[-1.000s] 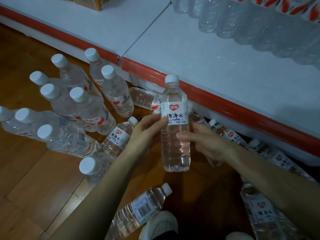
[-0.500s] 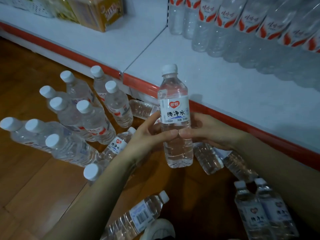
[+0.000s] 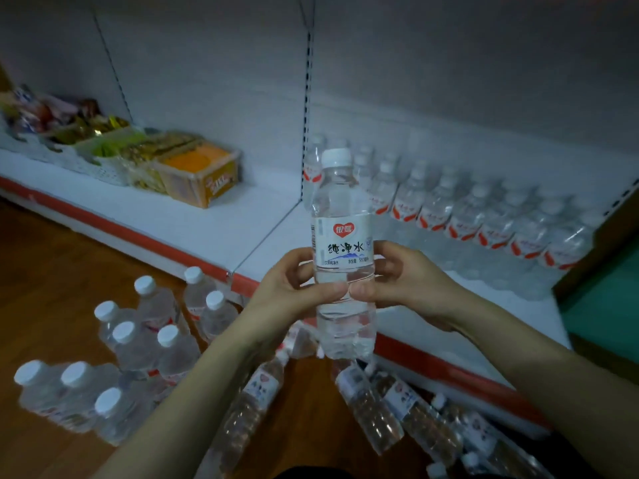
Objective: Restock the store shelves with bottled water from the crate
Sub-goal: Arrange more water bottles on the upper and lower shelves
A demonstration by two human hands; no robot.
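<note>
A clear water bottle (image 3: 342, 216) with a white cap and a red heart label stands upright in front of me, above the front edge of the white bottom shelf (image 3: 415, 316). My left hand (image 3: 287, 288) grips its middle from the left and my right hand (image 3: 404, 278) grips it from the right, thumbs meeting on the front. A row of stocked bottles (image 3: 484, 216) with red-and-white labels lines the back of the shelf. Several upright bottles (image 3: 138, 344) stand on the wooden floor at the left. More bottles (image 3: 377, 406) lie on their sides under the shelf edge.
Baskets and boxes of snacks (image 3: 193, 171) fill the left shelf section. A red strip (image 3: 138, 236) runs along the shelf front. A dark green panel (image 3: 601, 281) closes off the right side. Bare white shelf surface lies in front of the stocked row.
Both hands have lifted the bottle from near the floor up toward the shelf. My view has tilted up, so the shelf's back wall and the snack boxes now show.
</note>
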